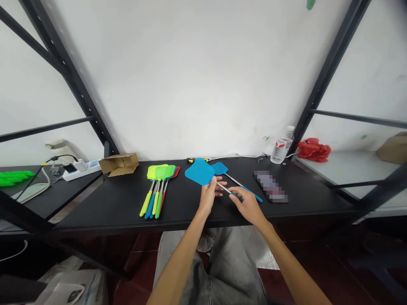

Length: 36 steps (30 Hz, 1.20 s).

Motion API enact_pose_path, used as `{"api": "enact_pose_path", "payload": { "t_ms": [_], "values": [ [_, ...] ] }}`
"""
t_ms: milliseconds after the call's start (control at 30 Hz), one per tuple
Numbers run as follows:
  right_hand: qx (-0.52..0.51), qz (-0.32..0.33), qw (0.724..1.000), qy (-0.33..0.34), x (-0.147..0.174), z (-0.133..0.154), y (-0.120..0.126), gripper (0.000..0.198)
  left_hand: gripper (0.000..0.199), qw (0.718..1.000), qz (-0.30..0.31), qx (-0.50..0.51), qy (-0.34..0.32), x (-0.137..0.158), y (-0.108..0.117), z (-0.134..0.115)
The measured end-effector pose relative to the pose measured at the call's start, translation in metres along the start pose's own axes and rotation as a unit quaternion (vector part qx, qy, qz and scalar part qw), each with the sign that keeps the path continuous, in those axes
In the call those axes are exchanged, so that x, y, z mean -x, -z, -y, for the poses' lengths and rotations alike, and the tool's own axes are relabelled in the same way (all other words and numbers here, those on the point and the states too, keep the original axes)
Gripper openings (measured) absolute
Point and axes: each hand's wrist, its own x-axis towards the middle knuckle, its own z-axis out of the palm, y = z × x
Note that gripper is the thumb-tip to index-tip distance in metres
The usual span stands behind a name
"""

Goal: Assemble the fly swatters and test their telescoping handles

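A blue fly swatter (199,171) is held above the table between both my hands, its square mesh head pointing up and to the left. My left hand (210,192) pinches it where the head meets the metal rod, thumb on top and other fingers partly spread. My right hand (247,204) grips the blue handle end, which is mostly covered by the fingers. Just behind, a second blue fly swatter (234,181) lies on the table with its handle toward the right. Left of my hands lies a pile of fly swatters (161,172) in yellow, green, blue and red.
The black table (104,207) carries an open cardboard box (119,164) at left, a water bottle (281,146) at back right and a blurred dark flat object (271,186). A power strip (82,168) sits left. Black metal posts (322,84) flank the table; a red plastic bag (313,149) lies right.
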Motion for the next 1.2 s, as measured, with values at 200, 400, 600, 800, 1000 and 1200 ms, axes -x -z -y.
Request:
{"api": "enact_pose_path", "payload": {
  "t_ms": [200, 400, 600, 800, 1000, 1200],
  "values": [
    [0.176, -0.106, 0.974, -0.093, -0.030, -0.019, 0.011, 0.025, 0.040, 0.995, -0.032, -0.087, -0.023, 0.003, 0.030, -0.003],
    [0.317, -0.039, 0.931, -0.178, -0.045, -0.027, 0.006, 0.024, 0.024, 0.912, -0.023, -0.379, -0.153, 0.033, 0.057, -0.029],
    [0.403, 0.009, 0.894, -0.198, -0.046, -0.021, 0.004, 0.029, 0.031, 0.620, -0.195, -0.755, -0.090, 0.053, 0.119, -0.096],
    [0.415, 0.024, 0.885, -0.212, -0.051, -0.019, 0.002, 0.039, 0.032, 0.555, -0.163, -0.812, 0.081, 0.052, 0.151, -0.114],
    [0.401, -0.003, 0.897, -0.186, -0.047, -0.020, 0.000, 0.041, 0.029, 0.548, -0.166, -0.814, 0.096, 0.049, 0.149, -0.116],
    [0.199, -0.176, 0.957, -0.112, -0.044, -0.005, 0.002, 0.031, 0.039, 0.567, -0.219, -0.791, 0.073, 0.053, 0.135, -0.133]
  ]
}}
